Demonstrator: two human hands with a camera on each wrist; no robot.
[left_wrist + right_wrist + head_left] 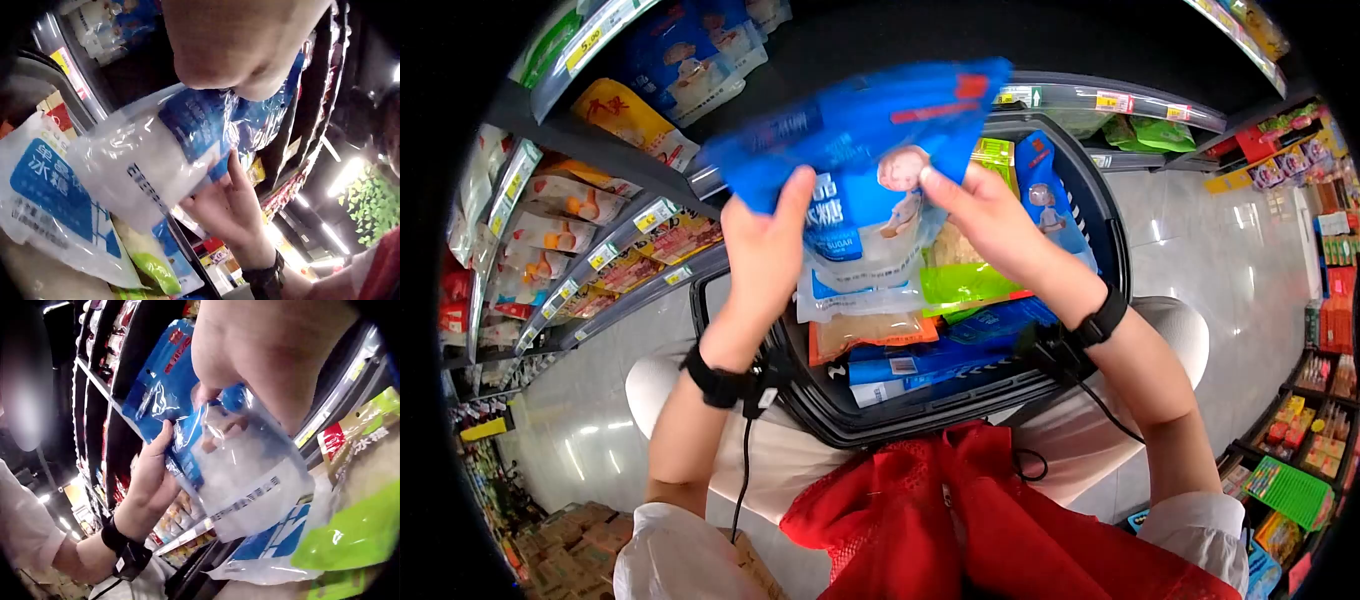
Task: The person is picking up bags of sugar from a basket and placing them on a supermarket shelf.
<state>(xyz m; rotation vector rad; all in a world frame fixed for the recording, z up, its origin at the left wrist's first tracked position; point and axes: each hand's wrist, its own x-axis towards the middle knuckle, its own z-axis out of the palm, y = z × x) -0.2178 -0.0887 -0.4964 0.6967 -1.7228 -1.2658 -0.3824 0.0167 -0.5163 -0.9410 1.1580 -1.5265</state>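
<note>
A blue and clear sugar pouch (855,155) is held up over the shopping basket (870,425), its top tilted away. My left hand (762,245) grips its left side, thumb across the printed front. On the opposite side my right hand (1005,225) pinches it, thumb near the cartoon figure. White contents fill the pouch's lower part in the left wrist view. Below it in the basket lie another white and blue pouch (59,194), a green-edged pouch (350,531), an orange-edged bag (870,335) and a blue bag (1048,190). Both hands' other fingers are mostly behind the pouch.
Shelves with price tags (655,215) and bagged goods (555,205) rise at the left. Another shelf edge (1115,100) runs just beyond the basket. Tiled floor (1215,270) shows on the right, with stocked shelving (1335,250) farther out. Knees (1175,335) flank the basket.
</note>
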